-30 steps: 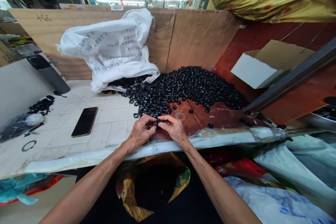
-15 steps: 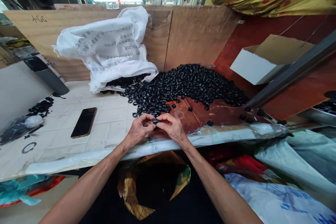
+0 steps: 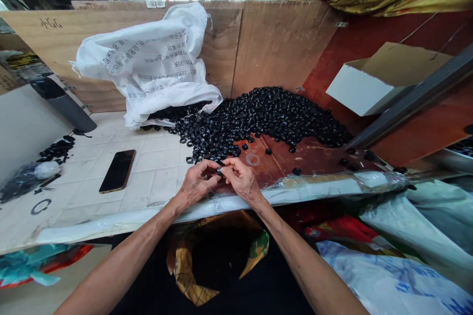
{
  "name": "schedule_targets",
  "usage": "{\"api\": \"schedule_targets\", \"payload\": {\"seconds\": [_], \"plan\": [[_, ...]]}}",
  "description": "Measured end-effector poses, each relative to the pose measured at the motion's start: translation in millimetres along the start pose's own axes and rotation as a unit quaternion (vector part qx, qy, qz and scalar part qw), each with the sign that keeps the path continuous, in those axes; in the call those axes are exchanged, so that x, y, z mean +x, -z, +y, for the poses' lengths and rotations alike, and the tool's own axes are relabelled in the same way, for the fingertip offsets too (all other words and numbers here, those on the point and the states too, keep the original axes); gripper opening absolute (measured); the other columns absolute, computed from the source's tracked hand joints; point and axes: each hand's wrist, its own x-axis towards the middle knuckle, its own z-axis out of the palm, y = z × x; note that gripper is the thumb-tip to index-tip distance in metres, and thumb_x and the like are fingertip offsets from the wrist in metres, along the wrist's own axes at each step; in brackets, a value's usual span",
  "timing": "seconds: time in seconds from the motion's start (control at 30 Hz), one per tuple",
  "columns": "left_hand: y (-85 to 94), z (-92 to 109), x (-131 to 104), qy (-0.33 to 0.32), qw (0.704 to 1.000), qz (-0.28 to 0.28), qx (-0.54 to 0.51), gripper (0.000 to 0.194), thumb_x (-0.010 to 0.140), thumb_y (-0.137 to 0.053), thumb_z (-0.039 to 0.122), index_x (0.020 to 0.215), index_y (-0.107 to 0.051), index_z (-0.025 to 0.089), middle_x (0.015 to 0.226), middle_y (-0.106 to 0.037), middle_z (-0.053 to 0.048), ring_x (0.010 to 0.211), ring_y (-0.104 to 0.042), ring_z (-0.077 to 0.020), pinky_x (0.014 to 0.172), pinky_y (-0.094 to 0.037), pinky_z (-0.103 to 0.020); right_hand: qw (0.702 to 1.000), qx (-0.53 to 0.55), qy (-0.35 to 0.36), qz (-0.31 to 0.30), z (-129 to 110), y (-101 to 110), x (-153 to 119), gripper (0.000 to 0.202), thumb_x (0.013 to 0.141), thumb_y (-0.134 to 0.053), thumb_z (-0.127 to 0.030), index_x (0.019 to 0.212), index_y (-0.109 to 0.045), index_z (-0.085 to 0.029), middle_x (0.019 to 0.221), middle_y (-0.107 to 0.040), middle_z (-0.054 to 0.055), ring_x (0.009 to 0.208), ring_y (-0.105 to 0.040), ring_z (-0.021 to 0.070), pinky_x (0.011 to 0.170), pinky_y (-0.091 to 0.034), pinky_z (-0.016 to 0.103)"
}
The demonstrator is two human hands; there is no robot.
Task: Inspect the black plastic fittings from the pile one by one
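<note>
On my feed, my L hand (image 3: 197,182) and R hand (image 3: 242,180) meet over the front of the bench (image 3: 158,180), fingertips of both pinched on one small black part (image 3: 219,171) btwn them. Can't tell if it's a single pc or two fitted together; fingers hide most of it. Just beyond is the heap (image 3: 281,113), spread from 12 to abt 2 o'clock.

Progress, my read: one pc in hand, the bulk left to do. Heap's big, w/ more at the mouth of the white sack (image 3: 148,64) at 11, plus a few strays (image 3: 296,171) at 3. The patterned bag (image 3: 183,268) gapes at 6, but it's too dark inside to say what, if anything, is finished.

Materials: pcs are glossy black, prob. plastic, short & round, some plainly hollow rings. Sack's crinkled, w/ printed text. Bench top: pale squared sheeting at 9, smooth red-brown board at 2-3, shiny wrap along the front edge. Phone (image 3: 117,171) at 9, flat, dark-screened.
</note>
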Motion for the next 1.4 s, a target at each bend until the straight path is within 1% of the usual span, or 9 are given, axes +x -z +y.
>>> {"api": "schedule_targets", "payload": {"seconds": [0.2,0.4,0.6,0.7,0.8,0.93,1.03,1.13,1.4], "plan": [[2.2,-0.9,-1.9,-0.005,1.000,0.012,0.012,0.017,0.083,-0.071,0.022,0.099,-0.069,0.017,0.093,-0.073,-0.002,0.081,-0.069,-0.0141,0.078,-0.057,-0.026,0.999,-0.027,0.022,-0.034,-6.6,2.7,-3.5,0.021,0.091,-0.062,-0.038,0.101,-0.068,-0.021,0.069,-0.066,-0.002,0.057,-0.063,0.0135,0.058,-0.050,0.023],[0.1,-5.1,-2.2,-0.003,1.000,-0.008,0.019,0.020,0.083,-0.071,0.024,0.101,-0.070,0.017,0.093,-0.075,-0.003,0.083,-0.070,-0.0151,0.079,-0.058,-0.027,0.985,-0.157,0.067,0.016,-2.7,0.7,-1.3,0.047,0.101,-0.051,-0.046,0.062,-0.059,-0.020,0.054,-0.053,-0.001,0.053,-0.053,0.0127,0.059,-0.042,0.025],[-2.3,-0.5,-1.9,0.032,0.999,0.008,-0.031,0.020,0.081,-0.073,0.026,0.099,-0.069,0.017,0.092,-0.075,-0.002,0.077,-0.070,-0.0139,0.072,-0.058,-0.025,0.994,-0.078,0.076,0.007,-7.0,2.6,-5.5,0.029,0.095,-0.060,-0.040,0.114,-0.069,-0.020,0.082,-0.070,0.003,0.070,-0.066,0.0169,0.069,-0.053,0.027],[-1.4,-0.4,-1.7,0.026,0.999,0.021,-0.029,0.019,0.080,-0.074,0.024,0.097,-0.069,0.017,0.090,-0.075,-0.002,0.076,-0.070,-0.0135,0.072,-0.057,-0.024,0.991,-0.103,0.088,-0.008,-8.0,2.9,-4.8,0.023,0.096,-0.058,-0.037,0.095,-0.073,-0.019,0.075,-0.067,0.003,0.068,-0.063,0.0171,0.069,-0.051,0.027],[-1.1,-1.9,-1.6,0.017,1.000,0.014,-0.014,0.019,0.080,-0.074,0.022,0.097,-0.069,0.017,0.091,-0.075,-0.002,0.079,-0.070,-0.0141,0.075,-0.057,-0.025,0.987,-0.144,0.074,0.014,-7.6,2.2,-3.4,0.044,0.100,-0.052,-0.042,0.064,-0.062,-0.020,0.055,-0.053,-0.001,0.053,-0.051,0.0137,0.060,-0.043,0.027],[-1.7,-1.7,-1.6,0.022,1.000,0.016,-0.013,0.019,0.080,-0.074,0.023,0.097,-0.069,0.016,0.089,-0.074,-0.002,0.076,-0.069,-0.0138,0.072,-0.057,-0.025,0.989,-0.131,0.072,0.010,-8.8,2.5,-4.5,0.034,0.098,-0.056,-0.042,0.074,-0.067,-0.020,0.056,-0.052,-0.004,0.052,-0.048,0.0123,0.057,-0.039,0.025],[-1.5,-0.8,-1.9,0.031,0.999,0.025,-0.024,0.020,0.079,-0.075,0.023,0.096,-0.069,0.016,0.089,-0.074,-0.002,0.074,-0.069,-0.0137,0.070,-0.056,-0.024,0.989,-0.127,0.077,0.003,-10.4,2.9,-5.8,0.039,0.096,-0.060,-0.042,0.063,-0.059,-0.020,0.054,-0.048,-0.004,0.051,-0.044,0.0112,0.055,-0.038,0.026],[-0.5,0.6,-1.8,0.030,0.999,0.030,-0.019,0.020,0.077,-0.074,0.021,0.096,-0.069,0.016,0.089,-0.074,-0.002,0.074,-0.068,-0.0134,0.070,-0.055,-0.025,0.993,-0.089,0.077,-0.005,-11.4,2.8,-5.5,0.021,0.090,-0.066,-0.039,0.082,-0.067,-0.020,0.066,-0.060,-0.002,0.055,-0.051,0.0122,0.058,-0.044,0.025],[3.9,19.0,-18.4,0.006,0.999,-0.035,0.013,0.018,0.084,-0.071,0.021,0.101,-0.071,0.016,0.093,-0.075,-0.003,0.084,-0.069,-0.0157,0.077,-0.056,-0.026,1.000,-0.011,0.004,0.021,-27.1,-3.8,-33.0,0.019,0.091,-0.062,-0.037,0.096,-0.068,-0.020,0.068,-0.065,0.000,0.057,-0.061,0.0150,0.059,-0.049,0.026]]}}
